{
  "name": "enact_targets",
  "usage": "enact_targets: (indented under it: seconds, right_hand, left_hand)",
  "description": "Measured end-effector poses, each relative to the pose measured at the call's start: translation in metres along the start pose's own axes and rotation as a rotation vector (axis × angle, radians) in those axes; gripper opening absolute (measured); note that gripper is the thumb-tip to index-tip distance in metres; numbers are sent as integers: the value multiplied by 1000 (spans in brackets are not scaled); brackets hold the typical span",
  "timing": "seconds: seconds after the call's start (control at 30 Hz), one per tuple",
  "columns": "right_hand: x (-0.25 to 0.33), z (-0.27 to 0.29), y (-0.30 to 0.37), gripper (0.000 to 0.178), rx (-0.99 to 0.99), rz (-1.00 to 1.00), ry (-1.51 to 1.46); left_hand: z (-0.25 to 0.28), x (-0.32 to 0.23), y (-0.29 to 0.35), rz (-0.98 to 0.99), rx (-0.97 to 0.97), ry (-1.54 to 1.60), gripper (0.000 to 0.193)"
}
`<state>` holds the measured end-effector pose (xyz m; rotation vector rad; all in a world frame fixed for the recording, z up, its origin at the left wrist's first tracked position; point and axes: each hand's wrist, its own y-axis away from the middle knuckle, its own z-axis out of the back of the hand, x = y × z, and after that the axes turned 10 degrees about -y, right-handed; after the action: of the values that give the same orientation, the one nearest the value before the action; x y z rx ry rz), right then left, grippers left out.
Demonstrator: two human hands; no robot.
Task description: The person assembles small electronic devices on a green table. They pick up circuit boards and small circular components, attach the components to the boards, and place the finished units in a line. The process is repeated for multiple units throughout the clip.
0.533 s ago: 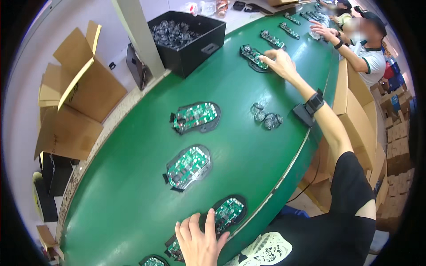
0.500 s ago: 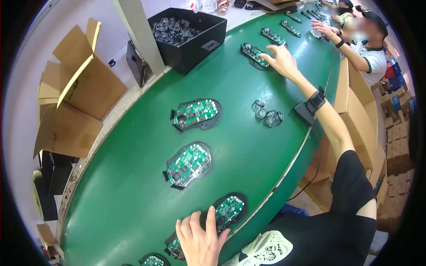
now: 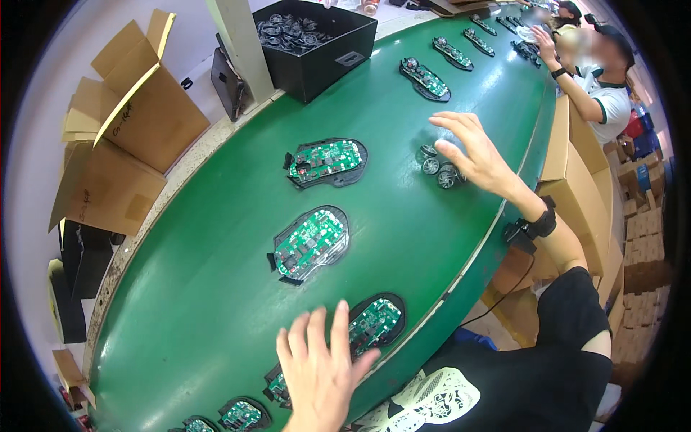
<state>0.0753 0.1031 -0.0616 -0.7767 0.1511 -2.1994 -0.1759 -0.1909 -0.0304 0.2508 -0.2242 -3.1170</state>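
My right hand [image 3: 471, 155], fingers stretched and apart, hovers over a small cluster of black wheel-like parts [image 3: 446, 175] on the green belt and hides some of them. My left hand [image 3: 317, 367] is spread at the near edge, above a black shell with a green circuit board [image 3: 376, 322], partly covering it and another such board [image 3: 279, 389]. Whether its fingers touch them I cannot tell. Two more boards in black shells lie mid-belt, one nearer [image 3: 313, 243] and one farther [image 3: 327, 162]. A board with a round black part [image 3: 425, 78] on its end lies beyond my right hand.
A black bin [image 3: 317, 54] full of round black parts stands at the far edge beside a post [image 3: 241, 50]. Open cardboard boxes stand left [image 3: 155, 108] and right [image 3: 576, 165] of the green belt [image 3: 194, 273]. A co-worker [image 3: 608, 86] sits farther along, hand raised.
My right hand has drawn back from the far board to above the wheel-like parts. My left hand's fingers have spread a little. The whole view has shifted slightly.
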Motion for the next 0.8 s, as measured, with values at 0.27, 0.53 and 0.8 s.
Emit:
enact_targets:
  seconds: [0.27, 0.53, 0.8]
  right_hand:
    - [51, -77, -47, 50, 262, 200, -18]
    - [120, -155, -64, 57, 424, 280, -45]
    - [168, -178, -68, 59, 652, 461, -572]
  left_hand:
    - [-23, 49, -72, -99, -255, -175, 59]
    - [-7, 133, -4, 121, -203, -196, 58]
    - [-15, 232, 70, 498, -277, -317, 59]
